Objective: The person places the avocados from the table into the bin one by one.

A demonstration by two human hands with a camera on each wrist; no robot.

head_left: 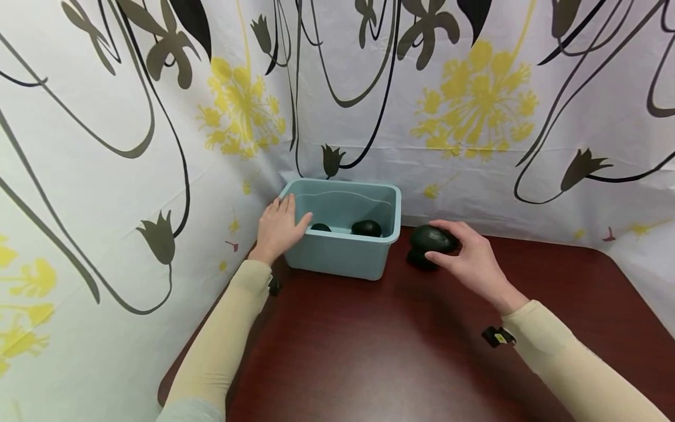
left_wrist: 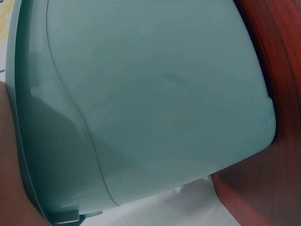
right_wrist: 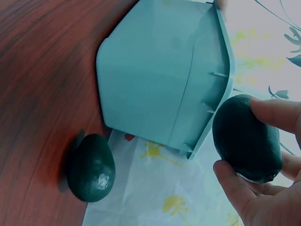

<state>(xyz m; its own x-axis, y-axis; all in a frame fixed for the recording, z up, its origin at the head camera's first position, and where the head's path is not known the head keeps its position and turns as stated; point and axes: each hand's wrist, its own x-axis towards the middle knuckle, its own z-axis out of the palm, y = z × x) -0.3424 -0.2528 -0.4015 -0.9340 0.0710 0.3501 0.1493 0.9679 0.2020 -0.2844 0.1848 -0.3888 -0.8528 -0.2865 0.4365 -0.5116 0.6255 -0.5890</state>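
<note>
Beige sleeves run in from 7 and 5 o'clock of the head view over the dark red-brown table (head_left: 401,351); right hand (head_left: 474,261) sits just right of centre, thumb and fingers curled round a dark green avocado (head_left: 433,239), carried clear of the table at 3 o'clock of the tub; wrist view shows the same avocado (right_wrist: 246,138) pinched between fingertip above and thumb below, beside the tub's rim; a second avocado (head_left: 420,259) lies on the table directly beneath, at the table's back edge against the cloth (right_wrist: 90,167).

Handling, as a judgement: avocado looks firm-skinned, moderately heavy for its size, rounded and slightly glossy, so liable to roll and to bruise if dropped; best taken across the widest part with thumb opposite the fingers, as held now.

Left hand (head_left: 278,227) rests at 9 o'clock of the pale teal plastic tub (head_left: 343,258), fingers fairly straight, laid over the left rim with the thumb on the near wall; not clasping; left wrist view shows only the tub's outer wall (left_wrist: 155,94).

Tub contents: two dark avocados on the floor, one at left (head_left: 320,227), one at right (head_left: 366,228), apart; nothing else seen inside.

Floral curtain (head_left: 474,105) backs the table.
</note>
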